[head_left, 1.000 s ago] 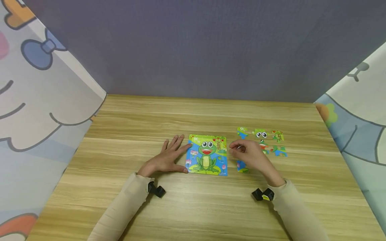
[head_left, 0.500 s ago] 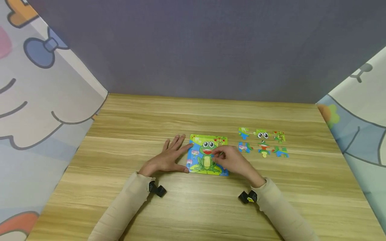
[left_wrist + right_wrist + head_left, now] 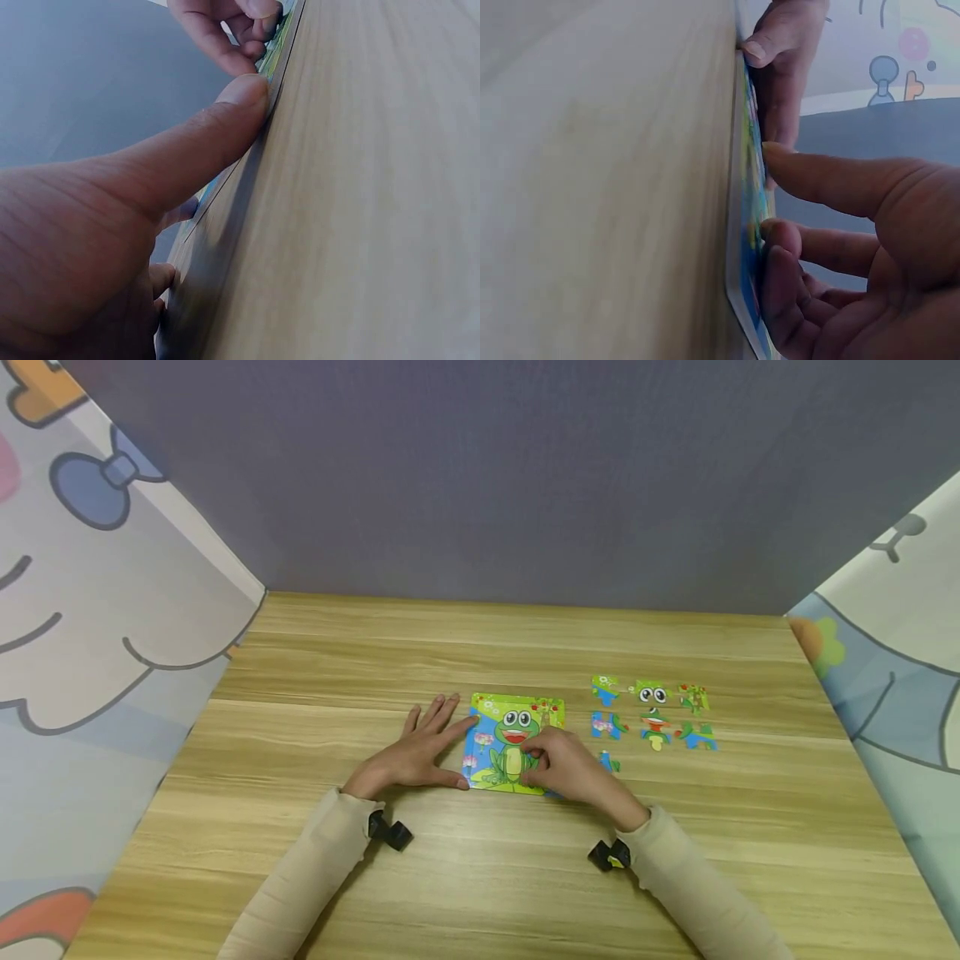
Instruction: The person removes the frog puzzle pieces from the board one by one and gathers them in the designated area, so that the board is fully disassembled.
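Observation:
A square frog puzzle [image 3: 491,714] lies flat on the wooden table in the head view. My left hand [image 3: 416,756] rests at its left edge, fingers spread, and the thumb [image 3: 244,94] touches the near edge in the left wrist view. Over the puzzle's lower right is my right hand [image 3: 570,766]. In the right wrist view its thumb [image 3: 817,172] and index finger [image 3: 832,247] stand apart, tips at the picture surface. No loose piece shows between them. The hand hides the frog's right side and the lower right corner.
Several loose puzzle pieces lie in rows right of the puzzle, among them a frog-eyes piece [image 3: 651,693], a frog-mouth piece [image 3: 655,727] and a blue-green piece [image 3: 609,762] partly behind my right hand. A grey panel [image 3: 517,485] stands behind the table [image 3: 360,643].
My right hand has moved left from beside the loose pieces onto the puzzle, then slightly down, its thumb and index finger spreading. My left hand has stayed in place.

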The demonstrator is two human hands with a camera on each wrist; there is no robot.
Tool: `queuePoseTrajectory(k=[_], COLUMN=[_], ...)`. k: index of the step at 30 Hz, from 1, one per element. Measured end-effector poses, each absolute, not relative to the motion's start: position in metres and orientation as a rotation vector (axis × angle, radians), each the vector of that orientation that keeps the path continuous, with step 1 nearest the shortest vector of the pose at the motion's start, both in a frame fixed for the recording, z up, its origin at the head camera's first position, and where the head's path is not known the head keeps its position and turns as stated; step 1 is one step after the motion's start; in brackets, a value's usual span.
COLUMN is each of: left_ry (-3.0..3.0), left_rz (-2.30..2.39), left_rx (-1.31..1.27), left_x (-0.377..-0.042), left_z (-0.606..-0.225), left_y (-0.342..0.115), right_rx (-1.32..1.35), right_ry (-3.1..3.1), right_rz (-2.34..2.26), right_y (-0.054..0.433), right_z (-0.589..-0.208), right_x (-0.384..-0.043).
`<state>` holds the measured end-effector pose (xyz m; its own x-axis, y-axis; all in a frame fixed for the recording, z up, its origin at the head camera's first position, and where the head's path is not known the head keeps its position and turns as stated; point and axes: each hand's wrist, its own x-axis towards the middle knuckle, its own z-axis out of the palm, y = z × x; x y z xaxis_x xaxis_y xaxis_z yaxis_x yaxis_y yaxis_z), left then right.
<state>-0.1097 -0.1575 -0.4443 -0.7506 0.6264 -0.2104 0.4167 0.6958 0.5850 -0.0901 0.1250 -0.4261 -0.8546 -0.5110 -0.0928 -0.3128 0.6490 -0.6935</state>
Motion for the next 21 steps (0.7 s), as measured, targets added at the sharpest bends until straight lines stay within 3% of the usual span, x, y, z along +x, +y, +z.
queuePoseTrajectory(k=[21], left_ry=[2.513], left_rz=[0.725], left_rx=[0.819], left_x=[-0.1092], left_z=[-0.4445], left_y=[-0.1571], right_rx=[-0.593], right_ry=[2.652], right_rz=[-0.928], right_y=[0.1179], right_z=[-0.4294], right_x=[-0.0869])
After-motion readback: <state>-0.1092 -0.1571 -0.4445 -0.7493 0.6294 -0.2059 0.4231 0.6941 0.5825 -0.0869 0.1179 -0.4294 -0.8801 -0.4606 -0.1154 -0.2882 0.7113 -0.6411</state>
